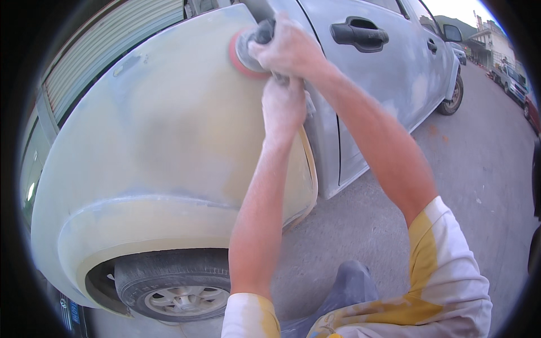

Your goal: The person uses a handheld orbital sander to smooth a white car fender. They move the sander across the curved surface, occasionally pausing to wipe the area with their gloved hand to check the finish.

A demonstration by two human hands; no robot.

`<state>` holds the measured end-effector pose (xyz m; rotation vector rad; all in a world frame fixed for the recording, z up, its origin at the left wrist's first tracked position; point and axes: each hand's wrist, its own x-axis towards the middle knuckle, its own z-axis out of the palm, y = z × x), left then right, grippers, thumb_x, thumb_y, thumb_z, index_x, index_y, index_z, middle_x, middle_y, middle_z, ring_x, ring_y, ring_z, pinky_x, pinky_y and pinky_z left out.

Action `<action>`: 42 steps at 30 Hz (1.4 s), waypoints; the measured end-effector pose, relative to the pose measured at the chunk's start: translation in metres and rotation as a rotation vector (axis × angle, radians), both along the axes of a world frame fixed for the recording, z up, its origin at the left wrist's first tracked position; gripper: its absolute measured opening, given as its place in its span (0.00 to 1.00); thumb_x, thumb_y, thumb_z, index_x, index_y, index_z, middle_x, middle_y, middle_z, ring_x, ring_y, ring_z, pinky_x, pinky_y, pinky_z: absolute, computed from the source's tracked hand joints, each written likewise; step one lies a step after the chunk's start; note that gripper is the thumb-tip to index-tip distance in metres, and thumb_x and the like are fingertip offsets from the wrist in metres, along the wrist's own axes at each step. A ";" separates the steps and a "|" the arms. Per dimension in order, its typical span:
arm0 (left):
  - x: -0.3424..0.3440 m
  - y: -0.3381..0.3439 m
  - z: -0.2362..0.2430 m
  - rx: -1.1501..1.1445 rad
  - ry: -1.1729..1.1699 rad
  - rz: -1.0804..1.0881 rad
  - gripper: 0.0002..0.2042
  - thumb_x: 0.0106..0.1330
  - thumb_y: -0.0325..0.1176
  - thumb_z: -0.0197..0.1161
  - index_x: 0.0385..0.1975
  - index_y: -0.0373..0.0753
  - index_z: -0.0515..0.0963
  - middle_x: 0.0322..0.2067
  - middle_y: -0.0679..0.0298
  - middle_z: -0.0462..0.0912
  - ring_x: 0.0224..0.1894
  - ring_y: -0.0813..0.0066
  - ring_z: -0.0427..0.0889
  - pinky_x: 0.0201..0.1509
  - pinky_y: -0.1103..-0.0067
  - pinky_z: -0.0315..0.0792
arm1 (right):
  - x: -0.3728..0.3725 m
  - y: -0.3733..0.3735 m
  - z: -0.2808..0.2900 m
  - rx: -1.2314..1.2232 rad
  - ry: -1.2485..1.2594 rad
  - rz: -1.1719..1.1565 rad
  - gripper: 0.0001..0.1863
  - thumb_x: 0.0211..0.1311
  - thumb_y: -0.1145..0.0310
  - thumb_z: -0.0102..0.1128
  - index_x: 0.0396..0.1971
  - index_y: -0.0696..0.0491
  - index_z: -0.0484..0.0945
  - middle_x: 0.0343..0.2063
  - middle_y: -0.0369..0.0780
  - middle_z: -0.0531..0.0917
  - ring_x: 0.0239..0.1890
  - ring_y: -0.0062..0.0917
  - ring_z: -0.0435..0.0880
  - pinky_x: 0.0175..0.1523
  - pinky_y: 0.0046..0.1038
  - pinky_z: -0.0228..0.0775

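My right hand (287, 48) is closed over the top of a round sander (243, 53) with a red pad, pressed to the upper edge of a car fender (158, 135) coated in dusty pale yellow and grey patches. Just below it, my left hand (280, 107) grips the sander's lower handle, which is mostly hidden by the fingers. Both forearms reach up from the lower edge. Beside the fender stands a grey car door (366, 101) with a black handle (359, 35).
A wheel (172, 290) sits under the fender, and my leg (352, 281) shows below. A roller shutter (79, 67) is behind the car. Along the paved ground (462, 186) at the right stand parked vehicles (513, 81) and buildings.
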<state>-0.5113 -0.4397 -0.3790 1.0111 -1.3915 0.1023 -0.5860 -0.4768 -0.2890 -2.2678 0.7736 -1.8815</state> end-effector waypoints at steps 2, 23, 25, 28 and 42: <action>-0.006 0.005 0.012 0.151 0.023 0.067 0.33 0.72 0.62 0.51 0.33 0.28 0.79 0.23 0.52 0.82 0.25 0.63 0.80 0.34 0.68 0.73 | -0.004 -0.003 0.012 0.075 0.058 0.067 0.30 0.53 0.53 0.66 0.47 0.63 0.72 0.38 0.55 0.83 0.45 0.46 0.84 0.51 0.39 0.76; -0.053 0.039 -0.003 0.572 -0.059 0.546 0.39 0.68 0.67 0.50 0.43 0.24 0.72 0.39 0.34 0.83 0.47 0.38 0.83 0.53 0.57 0.75 | -0.029 -0.031 -0.046 0.363 -0.057 0.568 0.28 0.54 0.53 0.68 0.44 0.61 0.72 0.35 0.45 0.82 0.39 0.30 0.82 0.46 0.32 0.76; -0.057 0.040 -0.003 0.634 -0.124 0.609 0.39 0.68 0.67 0.50 0.43 0.23 0.72 0.39 0.35 0.83 0.48 0.39 0.83 0.54 0.57 0.75 | -0.036 -0.032 -0.045 0.384 -0.057 0.608 0.34 0.52 0.51 0.67 0.48 0.65 0.72 0.38 0.52 0.84 0.43 0.38 0.85 0.52 0.35 0.76; -0.065 0.047 -0.034 0.717 -0.185 0.664 0.39 0.68 0.67 0.50 0.43 0.23 0.72 0.39 0.35 0.83 0.48 0.40 0.83 0.54 0.58 0.75 | -0.043 -0.024 -0.085 0.413 -0.034 0.528 0.32 0.54 0.52 0.67 0.48 0.65 0.72 0.40 0.52 0.84 0.44 0.36 0.84 0.52 0.34 0.75; -0.053 0.038 0.018 0.639 -0.203 0.690 0.39 0.69 0.66 0.44 0.40 0.26 0.81 0.41 0.34 0.82 0.53 0.39 0.80 0.57 0.57 0.72 | -0.038 -0.037 -0.018 0.363 0.097 0.712 0.24 0.55 0.53 0.67 0.41 0.58 0.77 0.29 0.39 0.82 0.33 0.22 0.82 0.42 0.28 0.75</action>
